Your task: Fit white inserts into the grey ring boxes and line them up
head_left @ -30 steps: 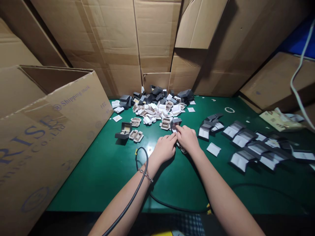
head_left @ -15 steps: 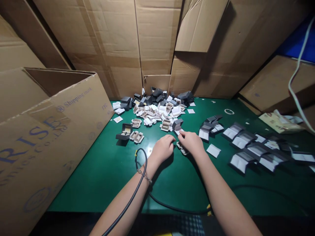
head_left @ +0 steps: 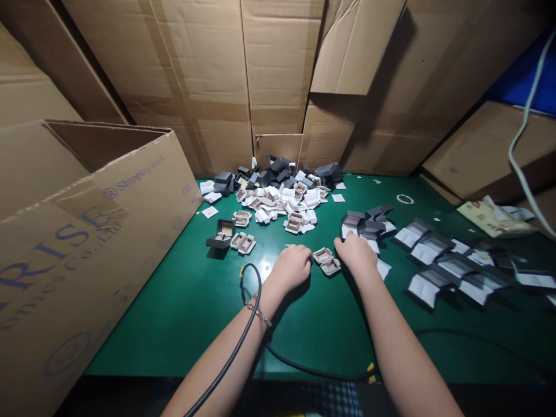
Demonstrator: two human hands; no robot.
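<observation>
My left hand (head_left: 292, 266) lies on the green table (head_left: 182, 301) as a loose fist, and whatever is inside it is hidden. A black cable (head_left: 247, 324) runs over that forearm. My right hand (head_left: 358, 255) is curled, its fingers on the near edge of a small dark box (head_left: 354, 223) with a white lining. That box sits at the left end of a row of open dark boxes (head_left: 434, 260). Between my hands lies a beige insert (head_left: 326, 260). Beyond them is a heap of beige inserts, white cards and dark boxes (head_left: 278, 191).
A big open shipping carton (head_left: 87, 231) stands along the left side. Cardboard sheets (head_left: 278, 81) wall off the back and right. One open dark box (head_left: 222, 233) and an insert (head_left: 243, 242) sit left of centre. A white ring (head_left: 405, 198) and packets (head_left: 495, 217) lie at right.
My right hand has moved right, away from the left hand, taking the dark box from the heap's edge to the row's left end. The beige insert under my hands is now uncovered.
</observation>
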